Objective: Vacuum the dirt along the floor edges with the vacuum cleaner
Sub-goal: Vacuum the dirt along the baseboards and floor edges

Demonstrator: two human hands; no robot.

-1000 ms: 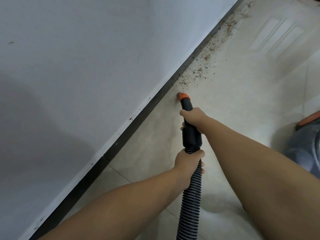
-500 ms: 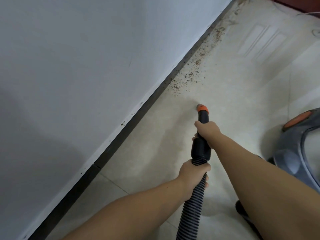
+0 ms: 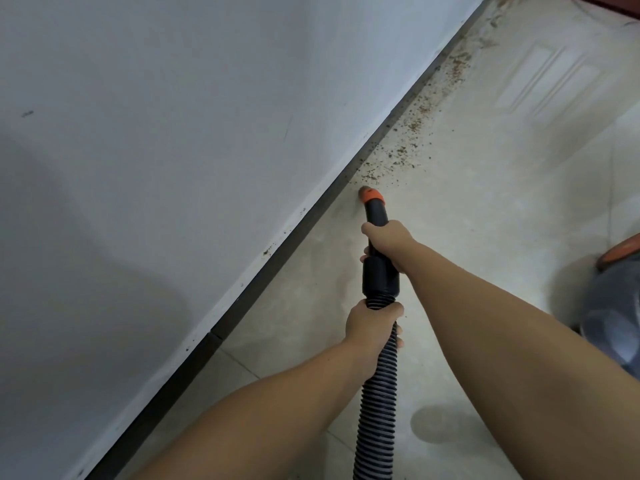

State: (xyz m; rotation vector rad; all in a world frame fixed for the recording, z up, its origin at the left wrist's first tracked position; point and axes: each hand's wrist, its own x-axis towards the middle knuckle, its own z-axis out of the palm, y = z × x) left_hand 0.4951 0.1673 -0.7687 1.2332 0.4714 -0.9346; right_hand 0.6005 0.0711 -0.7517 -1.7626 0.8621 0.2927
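Note:
A black vacuum nozzle with an orange tip (image 3: 371, 195) rests on the pale tiled floor, right beside the dark baseboard (image 3: 304, 220). Brown dirt specks (image 3: 401, 150) lie in a band along the baseboard, starting just beyond the tip and running to the far corner. My right hand (image 3: 389, 239) grips the black nozzle tube just behind the tip. My left hand (image 3: 372, 325) is wrapped around the ribbed black hose (image 3: 377, 410) where it joins the tube.
A white wall (image 3: 173, 150) fills the left side above the baseboard. The grey vacuum body with an orange part (image 3: 616, 306) stands at the right edge. A damp-looking patch (image 3: 440, 424) marks the floor between my arms.
The nozzle tip pulled back away from the wall half a second ago, then moved forward again to the baseboard at the near end of the dirt band.

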